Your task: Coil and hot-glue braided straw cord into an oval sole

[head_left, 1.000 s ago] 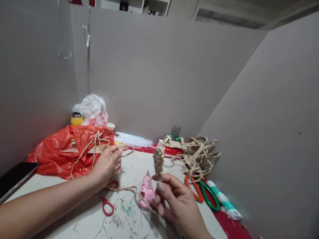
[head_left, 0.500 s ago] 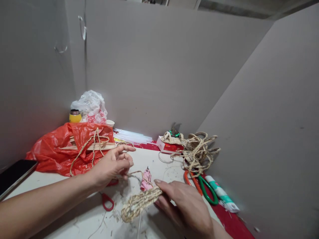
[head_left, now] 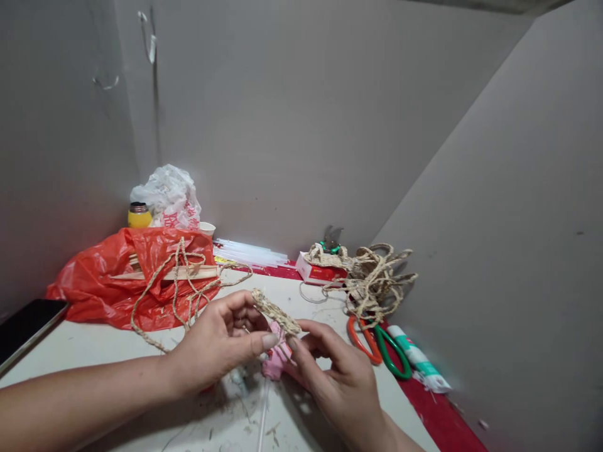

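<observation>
Both hands meet over the white table, holding a small flat woven piece of jute rope between them. My left hand pinches its left end with thumb and fingers curled. My right hand grips its right end from below. A loose jute cord trails from the piece back over the red plastic bag. A pink glue gun lies on the table just under the hands, mostly hidden.
A tangle of jute rope lies at the back right beside a red box. Orange and green scissors and a glue tube sit on the right. A phone lies at the left edge. Grey partition walls enclose the table.
My right hand lifted the woven piece off the table, and my left hand came across from the cord to take its other end. The view tilted down slightly.
</observation>
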